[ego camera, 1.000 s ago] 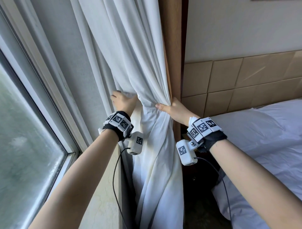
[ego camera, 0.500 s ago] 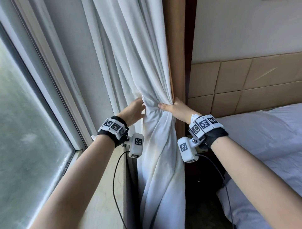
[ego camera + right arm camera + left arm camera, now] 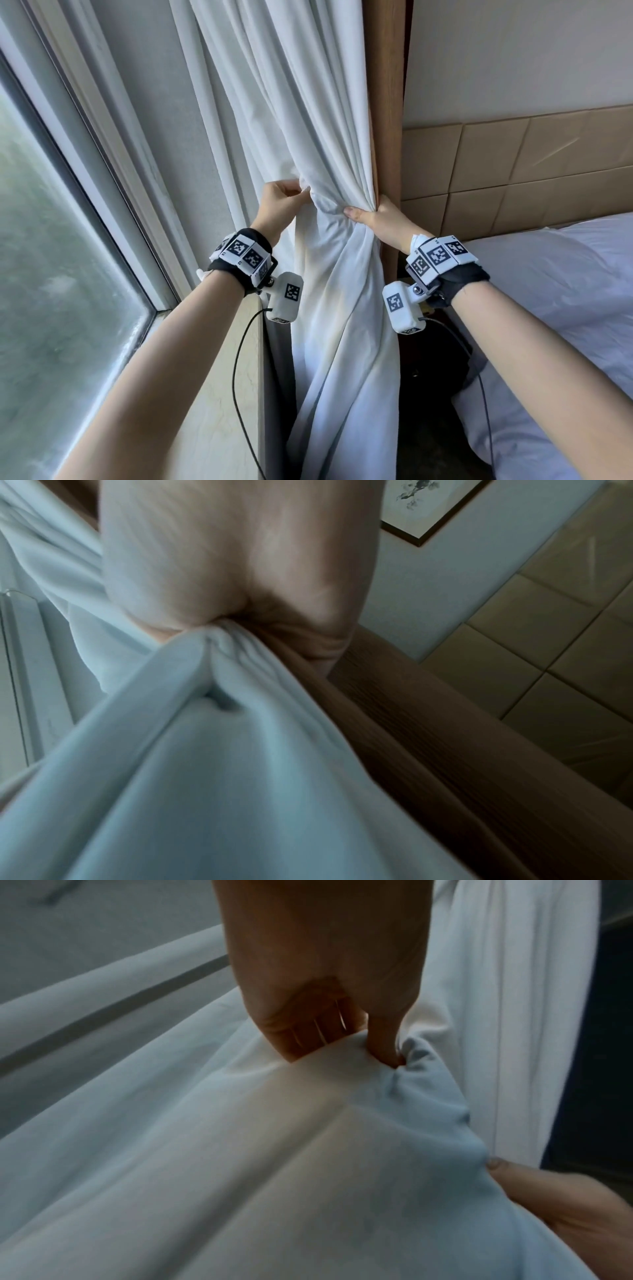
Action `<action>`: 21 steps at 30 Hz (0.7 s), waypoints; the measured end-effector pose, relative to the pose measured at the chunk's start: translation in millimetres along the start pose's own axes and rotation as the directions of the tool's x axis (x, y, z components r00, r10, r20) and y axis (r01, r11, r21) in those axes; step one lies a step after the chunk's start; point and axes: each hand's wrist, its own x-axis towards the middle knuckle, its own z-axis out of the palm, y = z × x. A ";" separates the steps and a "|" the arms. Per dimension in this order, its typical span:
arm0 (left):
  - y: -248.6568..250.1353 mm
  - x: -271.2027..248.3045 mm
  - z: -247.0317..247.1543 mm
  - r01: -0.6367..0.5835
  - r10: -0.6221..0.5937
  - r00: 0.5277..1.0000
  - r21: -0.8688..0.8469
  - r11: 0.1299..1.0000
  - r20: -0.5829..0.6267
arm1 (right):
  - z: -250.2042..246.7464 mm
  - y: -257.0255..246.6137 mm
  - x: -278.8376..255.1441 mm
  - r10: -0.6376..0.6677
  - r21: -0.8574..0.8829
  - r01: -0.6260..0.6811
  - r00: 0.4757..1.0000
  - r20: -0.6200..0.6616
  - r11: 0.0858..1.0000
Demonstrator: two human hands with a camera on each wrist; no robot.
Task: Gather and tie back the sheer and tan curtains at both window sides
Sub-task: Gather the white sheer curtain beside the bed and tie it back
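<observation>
The white sheer curtain point(image 3: 308, 102) hangs bunched at the window's right side, against a brown wooden post point(image 3: 387, 102). A thin tan strip point(image 3: 373, 144) shows along its right edge. My left hand point(image 3: 281, 202) pinches a fold on the bundle's left; in the left wrist view its fingers point(image 3: 308, 1026) curl into the curtain point(image 3: 274, 1150). My right hand point(image 3: 376, 219) grips the gathered waist from the right, thumb across the front. In the right wrist view, my right hand point(image 3: 222, 561) clamps white folds point(image 3: 205, 750) beside brown material point(image 3: 411, 723).
The window glass point(image 3: 51, 308) and its white frame fill the left, with a pale stone sill point(image 3: 212, 411) below. A bed with white bedding point(image 3: 565, 291) and a padded tan headboard point(image 3: 513, 164) stand at the right. A dark object point(image 3: 431, 359) sits between bed and curtain.
My left hand has drawn the curtain's left edge rightward to the bundle, narrowing the gap to my right hand. My right hand keeps its grip by the post.
</observation>
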 end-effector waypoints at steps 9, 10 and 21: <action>-14.0 -14.3 -27.1 -0.062 0.105 0.977 0.225 0.972 -0.185 | 4.2 -3.9 3.0 -0.023 -0.262 -0.020 0.987 -0.160 0.965; -12.9 -18.2 -24.7 -0.080 0.143 0.968 0.288 0.954 -0.206 | 6.7 -5.6 3.3 -0.021 -0.285 -0.028 0.986 -0.166 0.958; 8.9 -54.4 37.7 -0.438 0.530 0.844 0.471 0.766 -0.078 | 57.8 -23.3 -13.2 -0.226 -0.690 0.021 0.952 -0.207 0.724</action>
